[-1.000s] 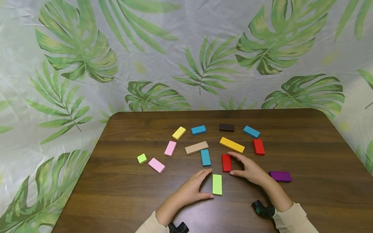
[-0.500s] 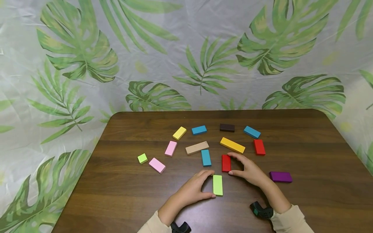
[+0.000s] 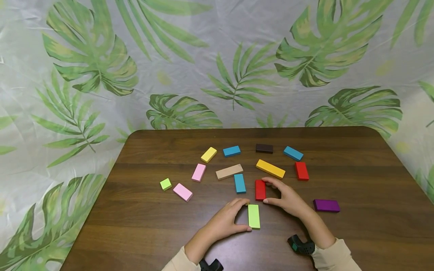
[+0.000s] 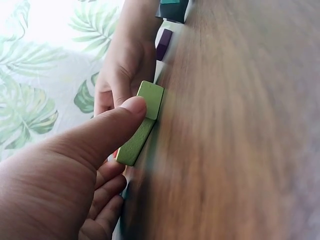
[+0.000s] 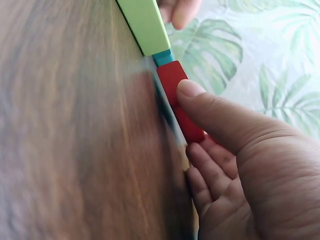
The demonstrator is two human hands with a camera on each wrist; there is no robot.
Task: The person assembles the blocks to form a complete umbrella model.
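Observation:
My left hand (image 3: 223, 221) holds a light green block (image 3: 254, 216) by its two ends, thumb at the near end and fingers at the far one. The left wrist view shows the thumb pressed on the end of that green block (image 4: 137, 127). Just beyond it, my right hand (image 3: 286, 197) pinches a red block (image 3: 260, 190) end to end in the same way. In the right wrist view the thumb lies against the red block (image 5: 175, 95). Both blocks lie flat on the brown table (image 3: 135, 233), a small gap apart. A blue block (image 3: 239, 183) lies left of the red one.
Beyond the hands lie a tan block (image 3: 229, 172), a yellow-orange block (image 3: 270, 169), a dark block (image 3: 264, 148) and another red block (image 3: 301, 171). Pink blocks (image 3: 183, 192) and a small green cube (image 3: 165, 184) lie left. A purple block (image 3: 326, 206) is near my right forearm.
My right hand has slid the red block slightly left. My left hand has moved slightly right and closed up to the green block, which has shifted a little toward me.

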